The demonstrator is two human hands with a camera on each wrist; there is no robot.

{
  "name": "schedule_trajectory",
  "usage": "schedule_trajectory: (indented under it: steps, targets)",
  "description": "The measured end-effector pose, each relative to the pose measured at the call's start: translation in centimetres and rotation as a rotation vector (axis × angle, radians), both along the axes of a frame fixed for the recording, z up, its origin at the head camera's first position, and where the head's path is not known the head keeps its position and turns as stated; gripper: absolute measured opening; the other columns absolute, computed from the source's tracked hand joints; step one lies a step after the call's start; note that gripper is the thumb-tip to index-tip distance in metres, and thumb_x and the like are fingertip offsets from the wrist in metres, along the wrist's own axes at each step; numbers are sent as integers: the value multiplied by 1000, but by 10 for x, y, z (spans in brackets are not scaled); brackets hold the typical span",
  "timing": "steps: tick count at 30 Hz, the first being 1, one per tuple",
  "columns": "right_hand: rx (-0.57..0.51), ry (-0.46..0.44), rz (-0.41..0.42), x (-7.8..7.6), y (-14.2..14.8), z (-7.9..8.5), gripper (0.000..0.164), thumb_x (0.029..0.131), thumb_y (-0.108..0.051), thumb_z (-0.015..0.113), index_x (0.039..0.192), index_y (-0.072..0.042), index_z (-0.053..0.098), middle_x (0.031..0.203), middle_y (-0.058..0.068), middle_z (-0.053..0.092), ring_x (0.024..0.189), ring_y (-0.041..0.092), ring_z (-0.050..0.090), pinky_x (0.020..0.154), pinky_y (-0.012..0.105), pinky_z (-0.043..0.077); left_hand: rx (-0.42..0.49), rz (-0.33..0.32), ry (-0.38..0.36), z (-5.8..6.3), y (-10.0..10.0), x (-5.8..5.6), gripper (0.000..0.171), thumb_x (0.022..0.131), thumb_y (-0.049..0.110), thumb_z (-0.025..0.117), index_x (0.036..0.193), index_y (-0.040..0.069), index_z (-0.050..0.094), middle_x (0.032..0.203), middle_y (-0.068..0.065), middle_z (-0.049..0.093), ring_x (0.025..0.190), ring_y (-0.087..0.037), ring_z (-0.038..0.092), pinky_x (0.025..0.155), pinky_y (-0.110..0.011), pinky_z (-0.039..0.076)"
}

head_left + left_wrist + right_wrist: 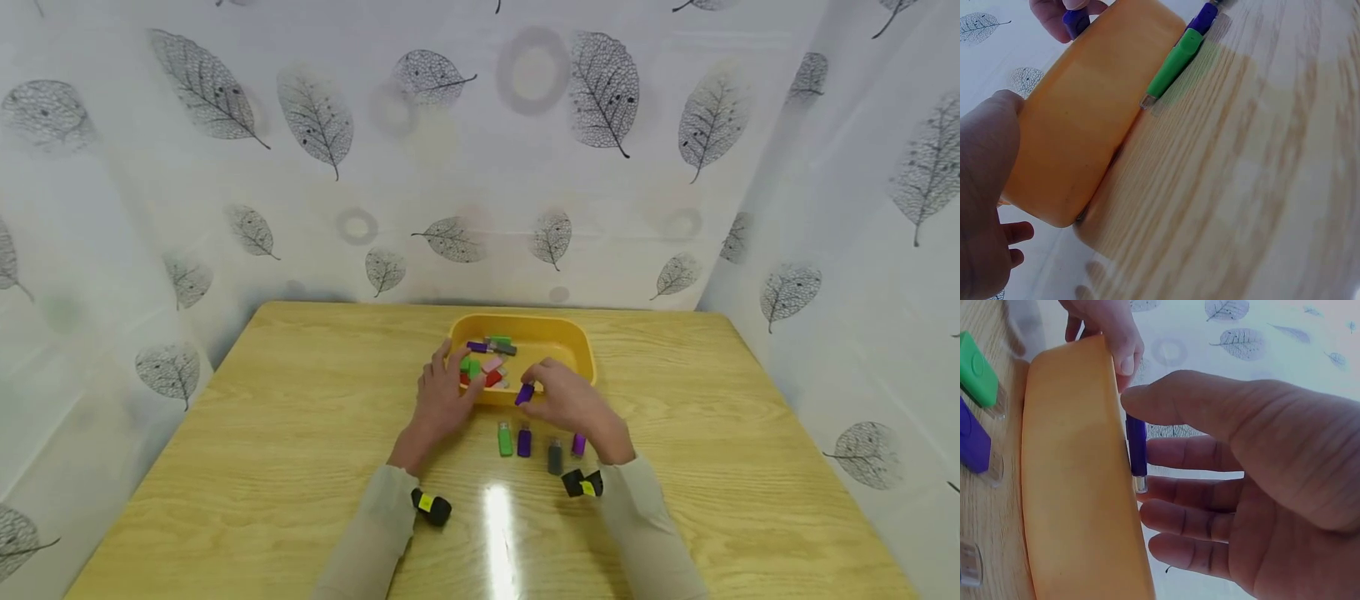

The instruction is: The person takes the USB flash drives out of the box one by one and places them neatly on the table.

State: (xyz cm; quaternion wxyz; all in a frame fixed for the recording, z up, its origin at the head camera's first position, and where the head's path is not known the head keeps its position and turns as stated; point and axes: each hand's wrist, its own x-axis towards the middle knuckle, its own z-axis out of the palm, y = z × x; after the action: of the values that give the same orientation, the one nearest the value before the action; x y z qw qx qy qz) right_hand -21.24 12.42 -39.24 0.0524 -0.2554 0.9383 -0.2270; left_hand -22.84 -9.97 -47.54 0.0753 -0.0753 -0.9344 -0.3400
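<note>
My right hand pinches a purple USB flash drive between thumb and fingers, right at the near rim of a yellow tray. In the right wrist view its clear-capped end points downward along the tray's wall. My left hand holds the tray's near left corner, thumb at the rim and fingers spread along the left side. Inside the tray lie several flash drives, including a grey one, a pink one and a red one. The left hand hides part of that pile.
On the table in front of the tray lie a green flash drive, a dark purple one, a grey one and a brighter purple one. The wooden table meets a leaf-patterned curtain at the back.
</note>
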Motion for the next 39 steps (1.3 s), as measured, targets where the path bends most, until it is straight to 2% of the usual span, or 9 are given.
schedule_trajectory:
  steps: [5,11,15,20,24,28,31,36,39]
  targets:
    - [-5,-32,31,3,-6,0,40,86,-23,78,118,-3,66,117,11,62,103,30,62,90,41,52,10,-2,4,1,0,0,62,100,47,51,150,15,36,162,-14,14,137,-41,30,113,-58,25]
    - [-27,-72,66,9,-12,2,40,84,-26,79,117,-5,67,117,7,61,97,27,62,84,38,51,-8,2,3,0,0,0,62,100,48,50,150,15,36,162,-15,14,138,-41,30,112,-59,25]
    - [-38,-62,107,12,-12,4,38,84,-25,78,116,-8,67,117,6,61,94,25,61,80,35,51,-8,-4,1,0,0,0,63,100,49,50,150,14,37,162,-15,15,137,-42,30,112,-60,25]
    - [-53,-93,185,13,-5,7,33,82,-22,76,111,-8,69,105,2,60,83,19,56,73,30,49,0,-10,13,0,0,1,62,100,48,50,150,13,38,161,-15,15,136,-42,31,111,-61,26]
    - [-14,-135,218,13,7,8,34,79,-15,76,110,-3,69,100,2,59,77,14,50,70,28,47,7,-6,27,-2,-1,2,61,99,48,51,149,14,38,161,-15,16,136,-41,31,111,-59,26]
    - [32,-197,206,11,22,11,36,79,-13,75,114,-5,71,102,3,59,75,12,51,68,27,47,2,-8,13,-2,-2,0,62,100,48,50,150,15,37,162,-14,14,136,-40,30,112,-58,26]
    - [28,-238,174,8,31,13,38,79,-12,75,116,-6,71,103,3,58,74,12,53,67,27,48,-3,-10,15,-1,-2,-2,61,100,49,48,150,15,36,162,-13,13,136,-39,30,113,-57,25]
    - [-23,-218,135,4,43,13,40,79,-11,79,117,-4,70,103,5,59,75,13,54,67,29,49,17,-24,49,1,-2,-7,61,100,49,48,149,15,36,162,-13,13,135,-39,30,112,-58,24]
    - [-29,-200,128,8,43,4,41,80,-12,79,118,-3,69,107,6,61,75,13,53,67,29,48,30,-35,30,-1,-2,-3,61,100,48,49,149,14,36,162,-15,12,136,-41,29,112,-59,23]
